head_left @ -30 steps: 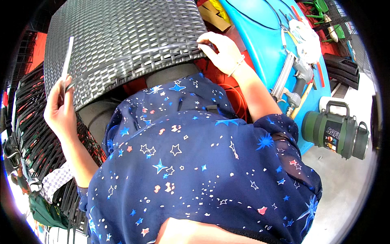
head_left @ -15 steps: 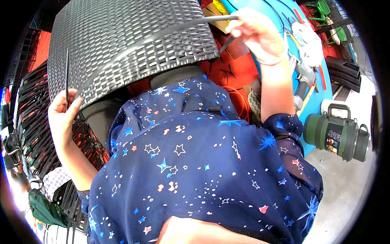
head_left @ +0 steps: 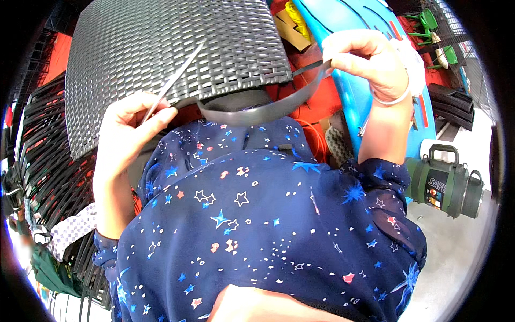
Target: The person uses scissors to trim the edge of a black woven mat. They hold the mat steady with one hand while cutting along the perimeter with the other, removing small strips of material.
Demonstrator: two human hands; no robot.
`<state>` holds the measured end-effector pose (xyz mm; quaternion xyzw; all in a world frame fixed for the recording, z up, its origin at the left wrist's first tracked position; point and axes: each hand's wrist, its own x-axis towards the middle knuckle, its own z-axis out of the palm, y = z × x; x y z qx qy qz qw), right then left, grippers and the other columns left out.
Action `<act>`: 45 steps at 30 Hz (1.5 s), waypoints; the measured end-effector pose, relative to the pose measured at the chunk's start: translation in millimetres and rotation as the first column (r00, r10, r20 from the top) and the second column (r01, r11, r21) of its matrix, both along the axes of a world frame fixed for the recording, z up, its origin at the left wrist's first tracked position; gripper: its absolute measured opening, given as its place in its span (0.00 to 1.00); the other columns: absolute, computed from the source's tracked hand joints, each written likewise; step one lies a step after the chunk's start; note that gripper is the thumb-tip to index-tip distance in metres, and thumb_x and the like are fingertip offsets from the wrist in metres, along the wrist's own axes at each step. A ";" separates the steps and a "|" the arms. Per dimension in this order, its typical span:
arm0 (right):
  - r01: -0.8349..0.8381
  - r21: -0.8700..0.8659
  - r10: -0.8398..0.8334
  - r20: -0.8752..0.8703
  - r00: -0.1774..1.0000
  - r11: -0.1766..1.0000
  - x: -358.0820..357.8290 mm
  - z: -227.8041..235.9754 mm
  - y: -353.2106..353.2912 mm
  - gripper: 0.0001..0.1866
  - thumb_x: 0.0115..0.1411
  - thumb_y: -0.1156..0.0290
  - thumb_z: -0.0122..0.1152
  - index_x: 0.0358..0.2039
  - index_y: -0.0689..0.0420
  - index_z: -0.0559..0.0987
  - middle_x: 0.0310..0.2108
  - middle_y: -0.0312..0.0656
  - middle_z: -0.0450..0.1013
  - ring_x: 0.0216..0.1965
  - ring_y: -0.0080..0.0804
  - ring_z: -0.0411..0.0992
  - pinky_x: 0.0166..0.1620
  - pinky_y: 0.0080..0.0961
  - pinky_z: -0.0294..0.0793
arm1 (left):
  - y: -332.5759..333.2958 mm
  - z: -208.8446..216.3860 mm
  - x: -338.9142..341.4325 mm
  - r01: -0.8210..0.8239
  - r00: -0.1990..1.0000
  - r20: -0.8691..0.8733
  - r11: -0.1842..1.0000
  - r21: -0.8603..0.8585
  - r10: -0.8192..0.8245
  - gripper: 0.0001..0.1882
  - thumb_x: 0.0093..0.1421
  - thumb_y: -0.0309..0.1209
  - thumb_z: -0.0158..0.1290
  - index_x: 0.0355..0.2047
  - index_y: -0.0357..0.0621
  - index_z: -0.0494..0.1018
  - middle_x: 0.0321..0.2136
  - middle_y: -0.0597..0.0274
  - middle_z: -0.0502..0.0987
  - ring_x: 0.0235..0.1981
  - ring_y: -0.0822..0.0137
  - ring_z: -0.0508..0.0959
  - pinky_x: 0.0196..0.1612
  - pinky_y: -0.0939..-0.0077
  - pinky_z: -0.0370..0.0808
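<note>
Head view: woven panel [head_left: 177, 53] at 11 o'clock looks mostly done, imo; what's left seems to be the dark strip [head_left: 257, 116] sagging loose at 12. Left hand [head_left: 124, 124] at 10, fingers pinched on some shiny sliver [head_left: 179, 75]; right hand [head_left: 373, 63] at 2, fingers clamped on the strip.

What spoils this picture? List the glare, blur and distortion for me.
Head view: strong light washes out parts of the left hand and right hand; head view: the woven panel glints along its strands; head view: the strip looks slightly soft, perhaps from motion; head view: the fisheye leaves black corners.
</note>
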<state>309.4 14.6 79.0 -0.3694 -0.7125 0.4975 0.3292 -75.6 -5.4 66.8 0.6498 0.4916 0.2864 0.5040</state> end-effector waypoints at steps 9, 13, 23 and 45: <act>0.227 0.023 -0.214 0.436 0.874 0.974 78.2 -63.8 7.4 0.13 0.57 0.63 0.63 0.31 0.62 0.82 0.29 0.38 0.78 0.33 0.25 0.74 0.41 0.23 0.71 | 6.7 -22.2 -31.2 -0.022 0.998 -0.059 0.996 -0.084 0.017 0.03 0.58 0.25 0.59 0.29 0.40 0.76 0.23 0.77 0.71 0.25 0.84 0.67 0.29 0.88 0.63; 0.211 0.059 -0.207 0.569 0.796 0.976 37.9 -65.4 -9.5 0.17 0.57 0.57 0.63 0.40 0.56 0.81 0.35 0.38 0.78 0.40 0.29 0.75 0.50 0.26 0.69 | 2.0 -22.2 -9.0 0.033 0.989 -0.145 0.998 -0.048 -0.040 0.05 0.56 0.25 0.60 0.27 0.39 0.75 0.20 0.80 0.68 0.21 0.86 0.62 0.25 0.88 0.58; -0.222 0.586 -0.165 0.533 0.830 0.779 -79.8 -51.8 -21.2 0.36 0.54 0.49 0.63 0.59 0.56 0.67 0.56 0.44 0.68 0.61 0.40 0.62 0.65 0.51 0.46 | -5.4 -7.2 49.8 0.280 0.954 -0.141 0.955 0.094 -0.266 0.06 0.53 0.25 0.61 0.27 0.37 0.75 0.21 0.69 0.74 0.22 0.80 0.69 0.26 0.84 0.65; -0.035 0.543 -0.396 0.654 0.645 0.839 28.4 -63.7 -9.8 0.18 0.59 0.61 0.59 0.47 0.55 0.77 0.42 0.46 0.76 0.44 0.46 0.74 0.49 0.35 0.73 | 6.1 -34.9 57.5 0.303 0.935 -0.155 0.946 -0.118 -0.319 0.09 0.57 0.32 0.60 0.30 0.38 0.78 0.20 0.73 0.73 0.22 0.83 0.67 0.24 0.84 0.65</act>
